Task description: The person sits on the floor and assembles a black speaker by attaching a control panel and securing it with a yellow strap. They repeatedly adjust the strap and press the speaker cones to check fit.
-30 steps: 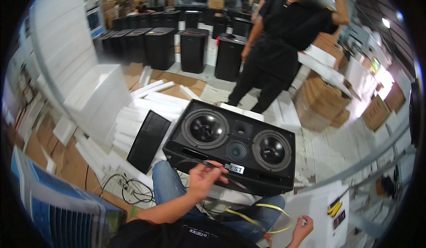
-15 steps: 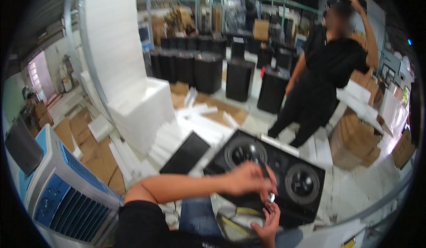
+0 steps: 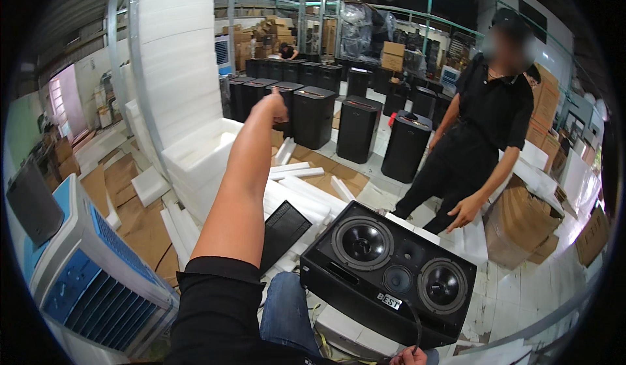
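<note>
My left arm reaches far forward. The left hand is raised over the floor in front of a row of black speaker cabinets, a finger stretched out and nothing visible in it. At the lower edge my right hand, partly cut off, has its fingers closed on a thin black cable. This cable curves up over the front of a large black speaker lying face up before me. The speaker shows two big round cones, smaller drivers between them and a silvery badge near its front edge.
A black perforated grille lies on white foam strips left of the speaker. A blue-and-white air cooler stands at the left, near a tall foam stack. A person in black stands beyond the speaker, near cardboard boxes.
My left hand has left the speaker and swung up and forward. My right hand has dropped to the lower edge. The other person has lowered a hand from the head toward the speaker.
</note>
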A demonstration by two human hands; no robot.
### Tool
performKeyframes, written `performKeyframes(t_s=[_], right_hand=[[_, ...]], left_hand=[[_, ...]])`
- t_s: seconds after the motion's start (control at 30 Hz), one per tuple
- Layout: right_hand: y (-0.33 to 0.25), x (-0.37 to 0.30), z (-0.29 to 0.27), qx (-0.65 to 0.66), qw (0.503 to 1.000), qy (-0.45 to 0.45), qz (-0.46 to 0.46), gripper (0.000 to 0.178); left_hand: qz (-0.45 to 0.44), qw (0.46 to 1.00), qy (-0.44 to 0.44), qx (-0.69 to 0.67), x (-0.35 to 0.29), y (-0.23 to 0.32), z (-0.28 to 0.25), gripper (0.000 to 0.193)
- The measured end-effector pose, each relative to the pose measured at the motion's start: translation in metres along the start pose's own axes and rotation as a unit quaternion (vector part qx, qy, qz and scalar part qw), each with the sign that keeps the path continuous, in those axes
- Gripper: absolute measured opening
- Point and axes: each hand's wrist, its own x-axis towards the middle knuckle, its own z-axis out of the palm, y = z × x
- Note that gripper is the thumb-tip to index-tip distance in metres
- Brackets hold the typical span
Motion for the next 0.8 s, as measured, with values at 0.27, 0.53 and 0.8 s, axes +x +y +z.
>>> performKeyframes(t_s=[0.27,0.53,0.8], right_hand=[[0.003,-0.035,-0.023,-0.036,0.993,0.111,0.032,0.017],[-0.036,-0.036,-0.042,-0.070,0.990,0.108,-0.048,0.034],[-0.002,-0.049,-0.069,-0.067,0.990,0.114,-0.055,0.025]], left_hand=[[-0.056,0.998,0.002,-0.007,0.016,0.019,0.000,0.122],[0.031,0.987,-0.024,0.155,0.025,-0.019,0.001,0.021],[0.093,0.964,-0.029,0.246,0.037,-0.005,0.020,0.032]])
